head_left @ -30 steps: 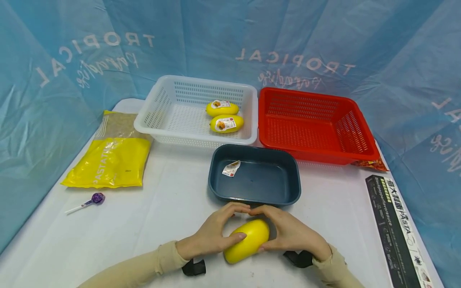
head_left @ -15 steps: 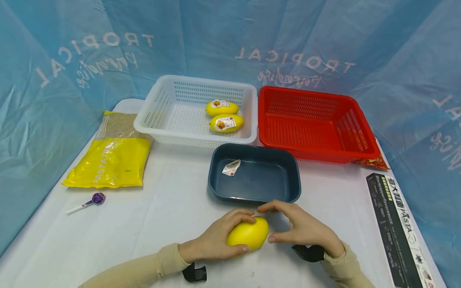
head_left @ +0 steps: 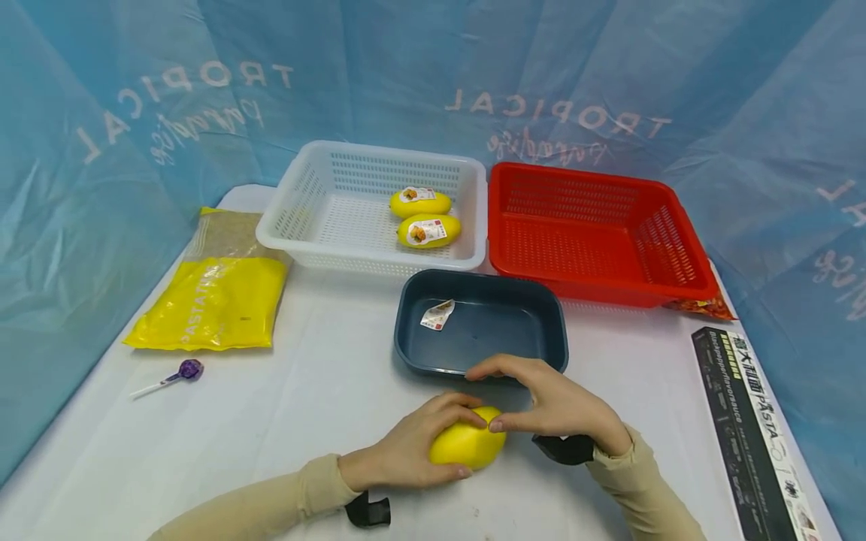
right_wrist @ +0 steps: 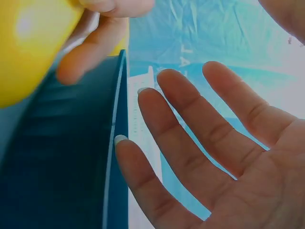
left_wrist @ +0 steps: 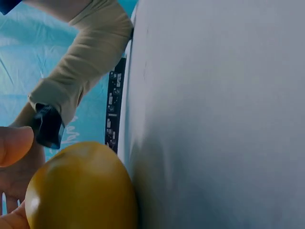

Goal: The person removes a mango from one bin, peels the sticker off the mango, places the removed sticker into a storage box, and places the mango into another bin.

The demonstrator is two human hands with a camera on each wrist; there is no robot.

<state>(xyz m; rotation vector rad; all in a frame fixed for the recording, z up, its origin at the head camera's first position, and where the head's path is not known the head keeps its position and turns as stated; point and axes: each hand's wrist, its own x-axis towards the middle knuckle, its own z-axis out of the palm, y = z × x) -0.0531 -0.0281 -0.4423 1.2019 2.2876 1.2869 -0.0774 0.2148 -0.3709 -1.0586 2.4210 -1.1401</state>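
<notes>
Right hand (head_left: 558, 400) has shifted toward eleven o'clock in half a second. Around the glossy yellow oval fruit (head_left: 468, 445), on or just above the white table (head_left: 304, 406), left to right: at eleven o'clock, a white perforated plastic basket (head_left: 352, 256) holding two labelled yellow fruits (head_left: 414, 210); nine, the left hand (head_left: 421, 445), fingers curled round the glossy fruit; twelve, a dark-blue rectangular plastic tray (head_left: 497, 330); two, the right hand, fingers spread, empty, thumb-to-fruit contact unclear; one, a red perforated plastic basket (head_left: 564, 248).

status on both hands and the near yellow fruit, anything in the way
Left hand gripping fruit. Right hand open, close beside it. No label on fruit's visible sides. Tray just beyond, not blocking fruit.
</notes>
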